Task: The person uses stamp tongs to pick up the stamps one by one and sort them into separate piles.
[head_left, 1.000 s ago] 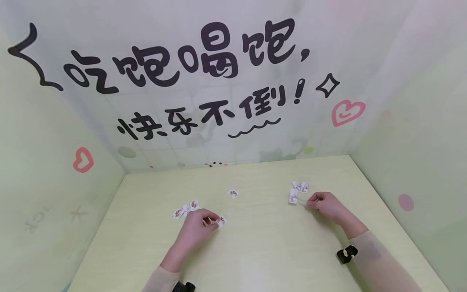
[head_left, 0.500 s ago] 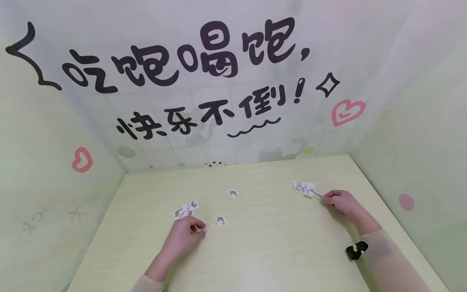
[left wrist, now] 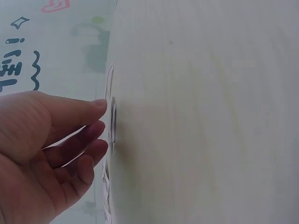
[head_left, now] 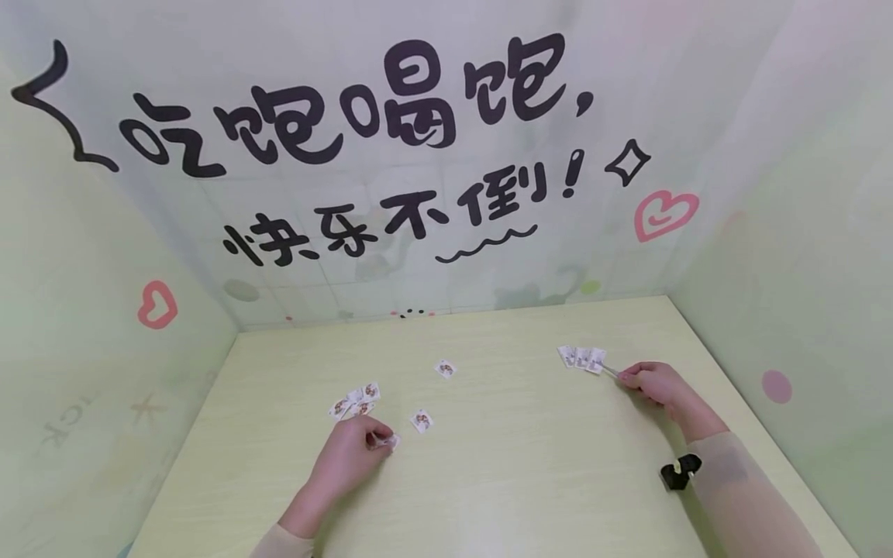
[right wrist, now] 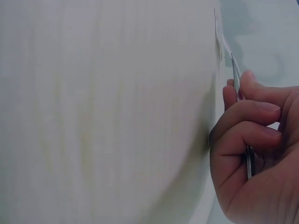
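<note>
In the head view my right hand [head_left: 654,385] grips slim metal tweezers [head_left: 609,370], their tips at the right-most small picture card [head_left: 596,358] of a short row. Curled fingers wrap the tweezers [right wrist: 249,161] in the right wrist view, where the cards show edge-on. My left hand [head_left: 351,449] pinches a small white card [head_left: 394,442] low over the table at the left; part of that card is hidden by the fingers. Seen by the left wrist camera, the thumb and fingertips of the left hand [left wrist: 56,144] meet thin paper edges [left wrist: 113,120].
Just beyond the left hand several brown-printed picture cards [head_left: 361,408] lie overlapping. Two single cards lie apart on the pale wooden table [head_left: 502,465], one nearer card [head_left: 422,421] and one farther card [head_left: 446,369]. A printed cloth wall [head_left: 432,271] stands behind the table.
The right hand has moved right with the tweezers, and its card now lines up at the row's right end. The left hand has left one card on the table and drawn back toward the person.
</note>
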`<state>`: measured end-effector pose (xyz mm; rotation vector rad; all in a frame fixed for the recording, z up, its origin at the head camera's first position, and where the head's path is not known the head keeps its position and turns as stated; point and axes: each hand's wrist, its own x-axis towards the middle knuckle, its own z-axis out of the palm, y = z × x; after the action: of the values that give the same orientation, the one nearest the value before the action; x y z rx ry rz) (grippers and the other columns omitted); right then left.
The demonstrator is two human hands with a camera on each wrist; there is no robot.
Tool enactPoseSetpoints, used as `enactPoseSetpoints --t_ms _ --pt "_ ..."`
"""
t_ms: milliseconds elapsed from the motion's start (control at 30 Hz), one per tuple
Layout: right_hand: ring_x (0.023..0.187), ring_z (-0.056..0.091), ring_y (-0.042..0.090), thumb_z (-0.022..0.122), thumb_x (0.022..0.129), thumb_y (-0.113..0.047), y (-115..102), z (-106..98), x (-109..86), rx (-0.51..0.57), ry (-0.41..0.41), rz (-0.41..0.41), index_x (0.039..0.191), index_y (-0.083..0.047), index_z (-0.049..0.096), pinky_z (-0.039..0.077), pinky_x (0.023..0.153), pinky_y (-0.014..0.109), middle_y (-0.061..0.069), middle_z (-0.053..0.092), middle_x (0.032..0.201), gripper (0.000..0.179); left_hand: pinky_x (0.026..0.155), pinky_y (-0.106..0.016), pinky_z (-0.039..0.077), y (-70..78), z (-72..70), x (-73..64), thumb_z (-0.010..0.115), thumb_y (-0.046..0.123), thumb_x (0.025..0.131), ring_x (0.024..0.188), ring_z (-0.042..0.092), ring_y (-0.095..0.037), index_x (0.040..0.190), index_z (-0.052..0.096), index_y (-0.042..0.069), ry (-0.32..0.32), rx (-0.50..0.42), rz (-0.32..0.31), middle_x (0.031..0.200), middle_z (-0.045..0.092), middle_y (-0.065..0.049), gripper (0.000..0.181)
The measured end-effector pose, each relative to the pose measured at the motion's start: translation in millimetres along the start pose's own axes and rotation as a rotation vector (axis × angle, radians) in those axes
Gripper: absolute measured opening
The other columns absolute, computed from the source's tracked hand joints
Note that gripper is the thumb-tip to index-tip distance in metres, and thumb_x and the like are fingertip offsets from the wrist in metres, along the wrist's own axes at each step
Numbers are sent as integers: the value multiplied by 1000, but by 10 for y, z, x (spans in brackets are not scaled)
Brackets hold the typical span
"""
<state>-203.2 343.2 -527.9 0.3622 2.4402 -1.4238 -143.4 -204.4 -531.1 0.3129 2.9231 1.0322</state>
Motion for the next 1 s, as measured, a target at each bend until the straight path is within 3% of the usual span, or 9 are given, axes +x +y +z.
enactPoseSetpoints --t_ms 433,1000 --pt "64 45 15 67 103 -14 -20 41 -10 -29 20 -4 109 5 69 38 57 29 -1 53 77 21 66 -27 48 -33 -39 -9 88 0 81 73 54 -10 96 81 12 -15 29 -25 81 66 8 20" --pt "64 46 13 68 104 -19 -7 19 -94 -38 25 12 116 10 67 39 56 27 -1 54 75 32 67 -29 51 -10 -73 39 87 0 81 73 56 -11 97 81 8 -55 38 -39 84 71 6 19"
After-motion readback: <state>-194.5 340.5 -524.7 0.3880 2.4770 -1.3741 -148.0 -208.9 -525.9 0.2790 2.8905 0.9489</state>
